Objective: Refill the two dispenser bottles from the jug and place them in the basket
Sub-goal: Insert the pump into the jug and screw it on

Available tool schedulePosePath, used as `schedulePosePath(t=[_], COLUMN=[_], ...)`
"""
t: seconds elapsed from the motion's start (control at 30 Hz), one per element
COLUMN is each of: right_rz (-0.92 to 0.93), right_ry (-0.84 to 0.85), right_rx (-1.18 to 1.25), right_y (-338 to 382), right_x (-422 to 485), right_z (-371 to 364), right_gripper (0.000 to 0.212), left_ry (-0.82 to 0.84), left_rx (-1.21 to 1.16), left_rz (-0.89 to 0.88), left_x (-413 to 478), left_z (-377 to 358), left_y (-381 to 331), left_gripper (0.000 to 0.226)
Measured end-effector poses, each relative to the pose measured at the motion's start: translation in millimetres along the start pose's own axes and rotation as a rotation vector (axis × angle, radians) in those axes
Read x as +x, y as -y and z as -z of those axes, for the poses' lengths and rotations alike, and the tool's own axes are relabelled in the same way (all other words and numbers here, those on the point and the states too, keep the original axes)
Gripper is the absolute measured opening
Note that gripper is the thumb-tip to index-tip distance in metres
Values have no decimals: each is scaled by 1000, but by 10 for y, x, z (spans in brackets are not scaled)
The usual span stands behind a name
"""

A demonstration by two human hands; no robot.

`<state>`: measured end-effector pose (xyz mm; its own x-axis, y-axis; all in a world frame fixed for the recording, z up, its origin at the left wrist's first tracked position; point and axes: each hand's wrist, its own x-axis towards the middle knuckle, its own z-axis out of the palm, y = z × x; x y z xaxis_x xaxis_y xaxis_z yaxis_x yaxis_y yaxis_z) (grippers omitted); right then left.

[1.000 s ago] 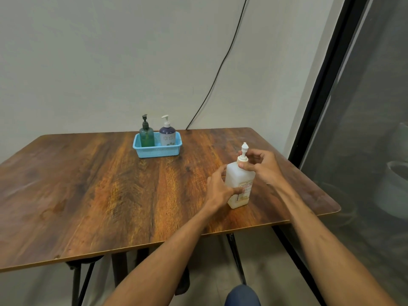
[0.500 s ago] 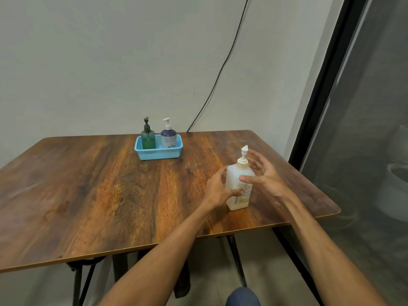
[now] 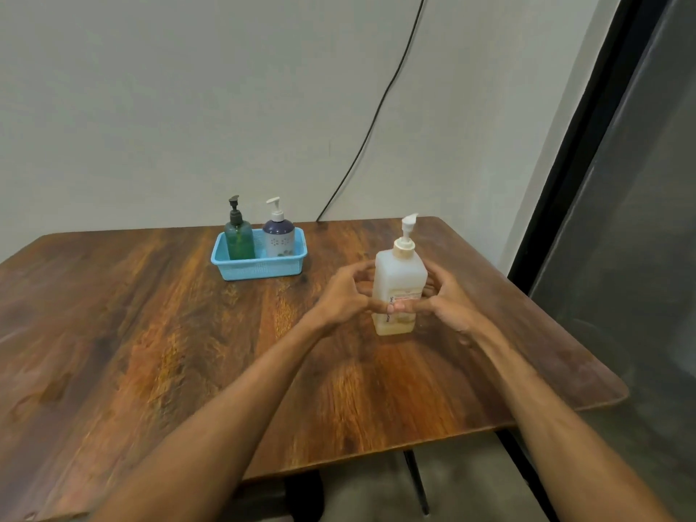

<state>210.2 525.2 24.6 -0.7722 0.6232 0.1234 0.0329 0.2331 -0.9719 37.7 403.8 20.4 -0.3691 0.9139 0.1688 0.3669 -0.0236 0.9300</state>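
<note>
Both hands curled around jug point(image 3: 399, 288): left hand point(image 3: 344, 293) on its left side, right hand point(image 3: 450, 301) on right. Jug upright on bench point(image 3: 150, 333). Green bottle point(image 3: 239, 237) and white bottle point(image 3: 279, 235) upright in basket point(image 3: 260, 267), well apart from jug.

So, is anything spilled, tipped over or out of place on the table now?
Nothing stands out. The green bottle and the purple-and-white bottle stand upright in the blue basket. The white jug stands upright on the table between the left hand and right hand. No spill shows.
</note>
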Motion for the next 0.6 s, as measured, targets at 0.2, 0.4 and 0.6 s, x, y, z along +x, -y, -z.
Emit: schedulePosePath(t=[0.2, 0.4, 0.6], right_rz=[32, -22, -106], right_ry=[-28, -19, -27], right_rx=[-7, -6, 10], right_y=[147, 272, 99], right_x=[1124, 2068, 2725], right_z=[271, 683, 1081], right_gripper=[99, 86, 81], left_ry=[4, 27, 60], left_rx=[-28, -103, -85], left_rz=[-6, 46, 131], left_x=[1125, 2121, 3014], left_z=[387, 500, 328], left_y=[-62, -192, -72], left_gripper=[84, 73, 77])
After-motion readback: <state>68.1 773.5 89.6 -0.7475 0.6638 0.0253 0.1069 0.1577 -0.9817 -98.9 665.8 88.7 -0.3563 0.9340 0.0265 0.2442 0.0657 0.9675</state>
